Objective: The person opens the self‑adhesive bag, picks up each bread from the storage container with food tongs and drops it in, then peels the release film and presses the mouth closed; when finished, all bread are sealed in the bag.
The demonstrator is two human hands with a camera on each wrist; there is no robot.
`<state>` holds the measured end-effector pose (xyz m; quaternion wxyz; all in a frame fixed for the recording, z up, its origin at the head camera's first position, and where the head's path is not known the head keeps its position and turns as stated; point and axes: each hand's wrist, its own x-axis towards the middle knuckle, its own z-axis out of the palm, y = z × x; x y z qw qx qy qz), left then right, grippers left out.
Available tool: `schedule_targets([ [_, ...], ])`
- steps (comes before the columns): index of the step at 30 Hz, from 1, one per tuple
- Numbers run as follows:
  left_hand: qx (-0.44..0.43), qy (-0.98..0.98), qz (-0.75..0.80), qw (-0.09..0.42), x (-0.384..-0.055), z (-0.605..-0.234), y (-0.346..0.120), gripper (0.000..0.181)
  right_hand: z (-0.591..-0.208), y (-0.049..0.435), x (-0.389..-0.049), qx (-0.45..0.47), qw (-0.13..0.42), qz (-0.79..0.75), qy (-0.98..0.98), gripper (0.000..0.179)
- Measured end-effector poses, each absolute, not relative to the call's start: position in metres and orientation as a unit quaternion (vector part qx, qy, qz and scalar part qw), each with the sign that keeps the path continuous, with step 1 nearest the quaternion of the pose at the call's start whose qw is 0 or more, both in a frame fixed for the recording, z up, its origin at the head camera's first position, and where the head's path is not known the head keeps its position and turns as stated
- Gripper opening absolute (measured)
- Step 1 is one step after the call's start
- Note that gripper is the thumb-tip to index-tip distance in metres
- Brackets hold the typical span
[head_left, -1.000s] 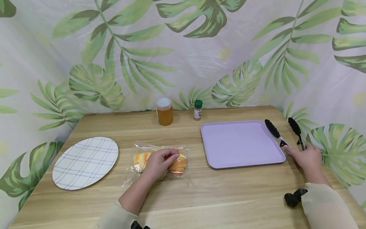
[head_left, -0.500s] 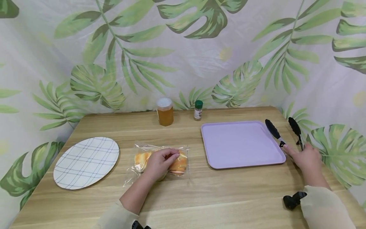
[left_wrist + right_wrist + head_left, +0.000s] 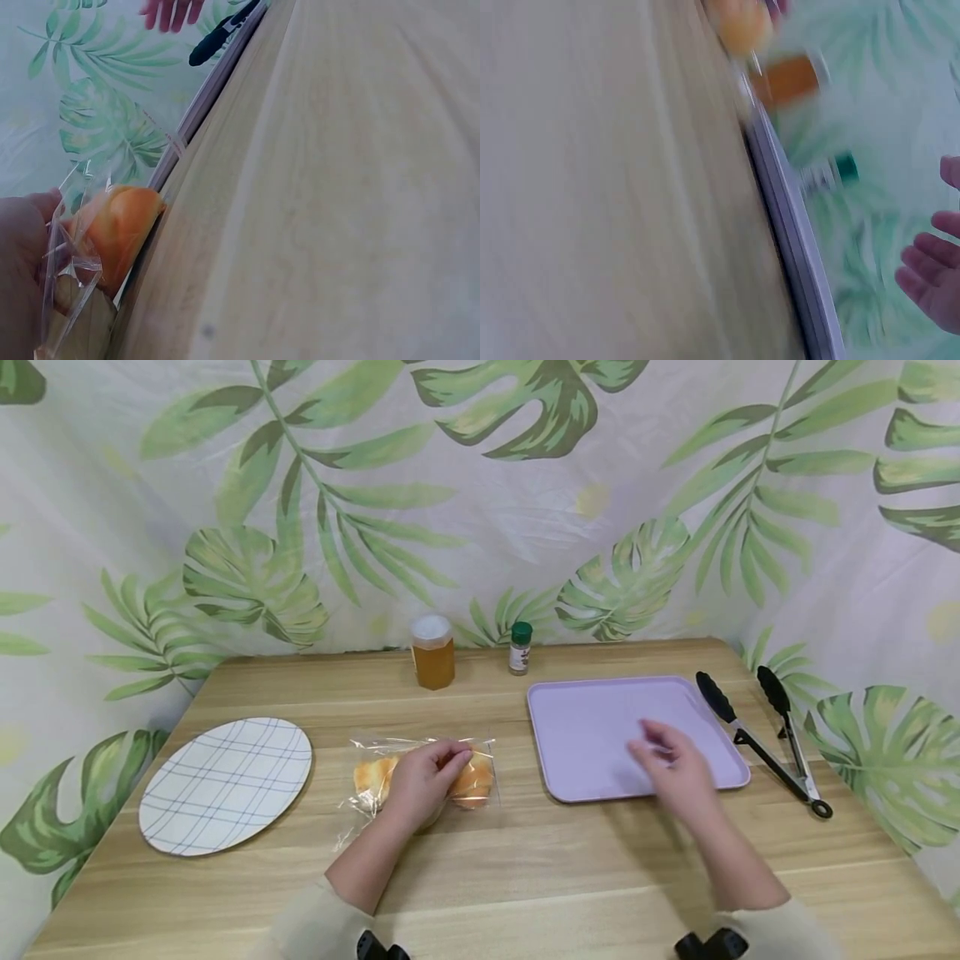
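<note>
Near the middle of the table in the head view lies golden bread [image 3: 474, 781] in a clear plastic bag [image 3: 73, 281]. My left hand [image 3: 422, 783] pinches the top of the bag, thumb against fingers, covering the middle of the bread. Above the front right part of a lilac tray [image 3: 592, 735] is my right hand [image 3: 678, 772], holding nothing, its fingers loosely bent. Black and silver tongs [image 3: 776, 769] lie spread apart at the tray's right side, their tips pointing to the back.
A round white plate [image 3: 225, 789] with blue checked lines lies on the left. At the back edge stand a jar [image 3: 433, 662] of amber contents with a whitish lid and a small green-capped shaker [image 3: 520, 653]. Leaf-print cloth [image 3: 510, 552] hangs behind the table.
My right hand has let go of the tongs, leaving them on the table, and has moved left over the tray. The left hand keeps its pinch on the bag, nearly in place.
</note>
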<state>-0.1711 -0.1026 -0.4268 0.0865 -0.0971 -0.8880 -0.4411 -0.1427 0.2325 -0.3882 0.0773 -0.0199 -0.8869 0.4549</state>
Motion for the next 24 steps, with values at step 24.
schedule_targets([
  [24, -0.055, -0.893, -0.426, 0.132, -0.175, -0.429, -0.091, 0.018, -0.439, 0.072, -0.13, -0.034, -0.223, 0.68, -0.698, 0.052],
])
